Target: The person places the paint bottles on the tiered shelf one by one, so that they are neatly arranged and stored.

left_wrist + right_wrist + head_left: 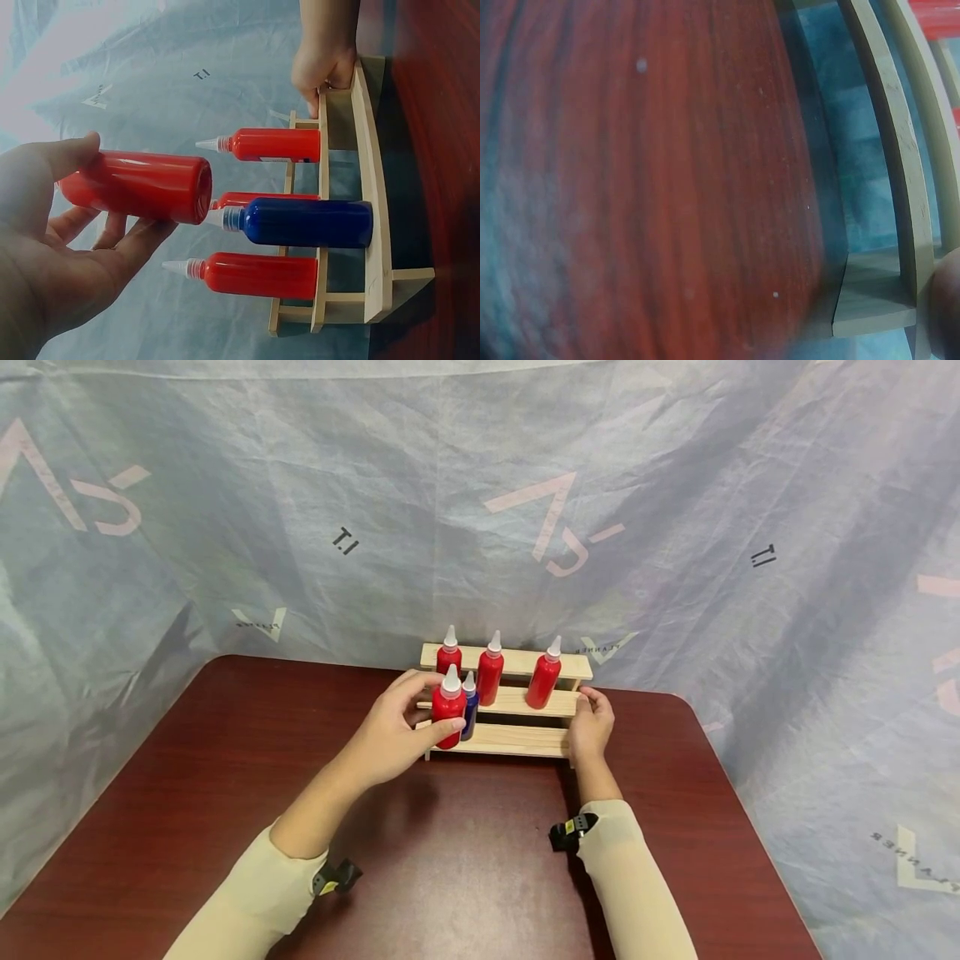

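My left hand [386, 733] holds a red squeeze bottle [447, 714] with a white pointed cap, in front of the rack's left end. In the left wrist view this bottle [139, 182] is held between thumb and fingers, apart from the shelves. My right hand [592, 727] grips the right end of a three-tier wooden rack [517, 739]. Three red bottles, among them a right-hand one [543, 681], stand on the middle tier. A blue bottle [307, 222] stands on the lowest tier, partly hidden by the held bottle in the head view.
The rack stands near the back edge of a dark red-brown table [465, 860]. Behind it hangs a grey printed cloth [420, 510], which also runs along both sides. A black strap camera [337, 878] sits on the left wrist, another camera [570, 832] on the right.
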A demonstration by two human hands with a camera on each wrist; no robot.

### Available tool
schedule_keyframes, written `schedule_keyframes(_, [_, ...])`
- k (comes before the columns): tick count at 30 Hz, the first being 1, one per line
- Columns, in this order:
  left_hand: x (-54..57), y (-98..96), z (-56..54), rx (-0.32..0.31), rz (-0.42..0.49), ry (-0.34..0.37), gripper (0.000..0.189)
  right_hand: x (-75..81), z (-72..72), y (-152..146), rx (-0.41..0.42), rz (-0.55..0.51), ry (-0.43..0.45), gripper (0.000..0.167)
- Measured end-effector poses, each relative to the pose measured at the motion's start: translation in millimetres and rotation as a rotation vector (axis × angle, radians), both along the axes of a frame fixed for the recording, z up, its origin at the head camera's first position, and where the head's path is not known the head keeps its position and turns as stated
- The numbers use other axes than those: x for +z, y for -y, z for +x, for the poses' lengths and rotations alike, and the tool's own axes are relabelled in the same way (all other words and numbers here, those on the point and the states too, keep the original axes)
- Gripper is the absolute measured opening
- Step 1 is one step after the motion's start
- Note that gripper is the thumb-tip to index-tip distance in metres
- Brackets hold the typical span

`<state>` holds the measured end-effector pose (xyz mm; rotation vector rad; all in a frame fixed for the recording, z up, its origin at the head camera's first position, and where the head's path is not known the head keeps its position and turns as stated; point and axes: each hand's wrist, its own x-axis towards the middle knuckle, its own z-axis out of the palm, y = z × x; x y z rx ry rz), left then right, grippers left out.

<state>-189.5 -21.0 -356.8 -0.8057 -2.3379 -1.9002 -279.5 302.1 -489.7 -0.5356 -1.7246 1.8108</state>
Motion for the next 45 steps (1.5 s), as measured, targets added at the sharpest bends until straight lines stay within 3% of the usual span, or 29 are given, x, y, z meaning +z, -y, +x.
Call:
schedule_keyframes(11, [-5.1, -7.9, -2.5, 0.027, -0.099, -0.031, 0.048, 2.7, 2.9, 0.6, 0.018, -0.026, -0.008, 0.027])
schedule_keyframes(21, [-9.1, -16.3, -2.8, 0.055, -0.141, -0.080, 0.048, 20.2, 11.6, 4.8, 0.034, -0.020, 0.013, 0.029])
schedule_keyframes(32, [-17.5, -26.7, -1.8, 0.010, -0.128, -0.063, 0.049, 2.8, 0.6, 0.3, 0.005, -0.025, -0.011, 0.025])
schedule_keyframes(45, [-26.5, -36.2, -4.2, 0.003, -0.145, -0.040, 0.052, 1.3, -0.2, 2.0, -0.009, -0.021, -0.006, 0.023])
